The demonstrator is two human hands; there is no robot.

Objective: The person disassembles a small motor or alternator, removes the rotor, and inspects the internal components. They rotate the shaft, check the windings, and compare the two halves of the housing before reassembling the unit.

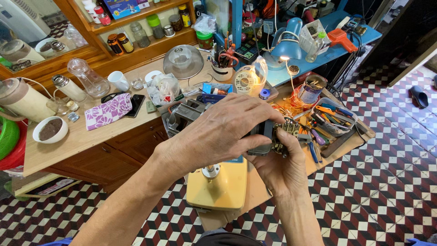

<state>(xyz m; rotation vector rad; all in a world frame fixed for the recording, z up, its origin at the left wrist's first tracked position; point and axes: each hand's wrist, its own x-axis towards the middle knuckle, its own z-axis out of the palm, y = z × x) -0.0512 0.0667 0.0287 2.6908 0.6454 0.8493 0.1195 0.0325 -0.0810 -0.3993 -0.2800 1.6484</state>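
A small dark motor block (268, 136) with brass-coloured terminals, probably a fan motor, sits gripped between both hands above the yellow fan base (218, 184). The left hand (218, 132) curls over it; the right hand (277, 166) cups it below. A tool tray (334, 120) lies just beside.

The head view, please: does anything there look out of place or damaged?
Mild oddities only: the blue desk lamp is bent low over cluttered tools, and the yellow fan base lies in pieces by both hands, left, right.

We stand on a red, black and white checked floor (387, 191), facing a wooden worktop (82, 136), wooden shelves (136, 20) and a lit blue lamp (284, 45).
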